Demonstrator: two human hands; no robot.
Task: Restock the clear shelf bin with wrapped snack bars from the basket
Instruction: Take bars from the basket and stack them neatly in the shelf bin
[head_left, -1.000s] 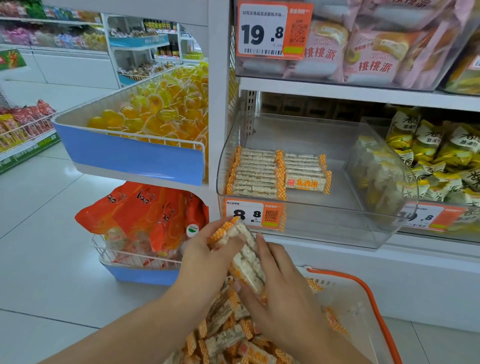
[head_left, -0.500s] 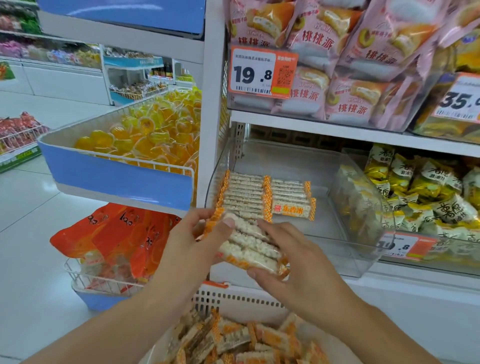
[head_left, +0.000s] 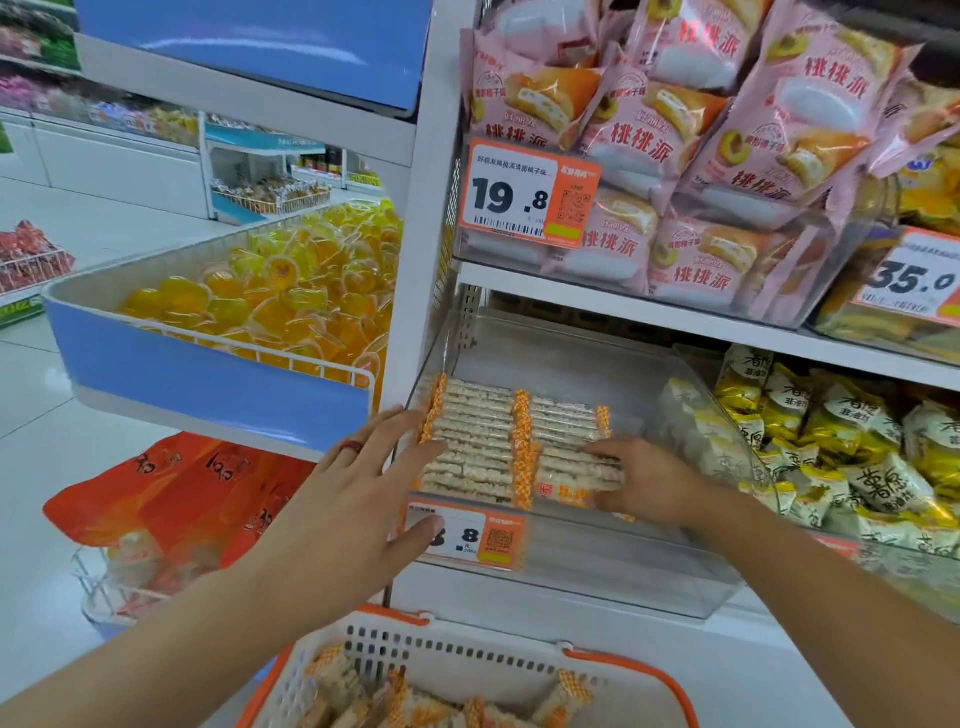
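Observation:
The clear shelf bin (head_left: 597, 566) sits on the lower shelf and holds two rows of wrapped snack bars (head_left: 478, 441) with orange checked ends. My right hand (head_left: 654, 483) reaches inside the bin and grips the right end of the front bars of the right row, fingers on top and thumb below. At the bin's left front corner is my left hand (head_left: 353, 499), fingers spread and straight, its fingertips by the left ends of the bars and its thumb across the price tag (head_left: 467, 535). The white basket (head_left: 467, 660) with orange handles sits below and holds several more bars (head_left: 395, 701).
A blue tray of yellow jelly cups (head_left: 260, 301) juts out on the left at bin height. Pink cake packs (head_left: 675, 156) fill the shelf above. A neighbouring clear bin of yellow-white packets (head_left: 831, 457) adjoins on the right. Orange bags (head_left: 182, 499) lie in a low wire tray.
Both hands lifted a stack of bars out of the basket and up to the bin. The bars now lie in the bin's right row, and my left hand has let go.

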